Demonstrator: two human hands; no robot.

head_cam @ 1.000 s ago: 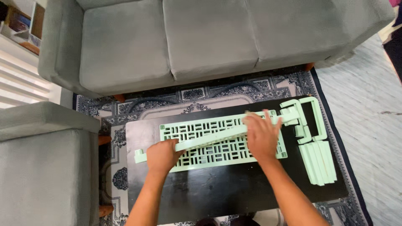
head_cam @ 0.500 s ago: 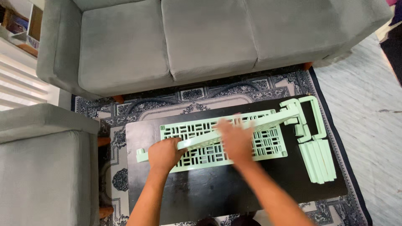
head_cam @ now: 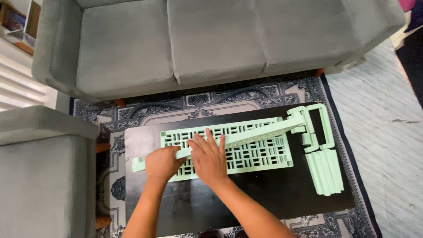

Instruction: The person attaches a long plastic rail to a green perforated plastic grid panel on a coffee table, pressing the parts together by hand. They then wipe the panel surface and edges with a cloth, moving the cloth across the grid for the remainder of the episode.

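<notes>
While the left hand (head_cam: 162,164) grips the long mint-green plastic rail (head_cam: 246,134), right hand (head_cam: 208,158) fingers lie open, flat on the mint-green slotted plastic panel (head_cam: 255,152); press evenly along the rail.

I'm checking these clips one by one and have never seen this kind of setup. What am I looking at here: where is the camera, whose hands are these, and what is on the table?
There is no machine here. The camera sits on a person's head and looks straight down, so the two bare arms coming up from the bottom edge are that person's own. Below them is a black table standing on a patterned rug, with a grey sofa beyond it and a grey armchair to the left.

On the table lies a flat, pale green plastic panel full of slots. A long green strip of the same plastic runs slantwise across it. The left hand grips the strip near its left end; the right hand lies flat, fingers spread, across the strip and panel. At the right end of the table are more green parts: a stack of bars and some frame pieces.
</notes>
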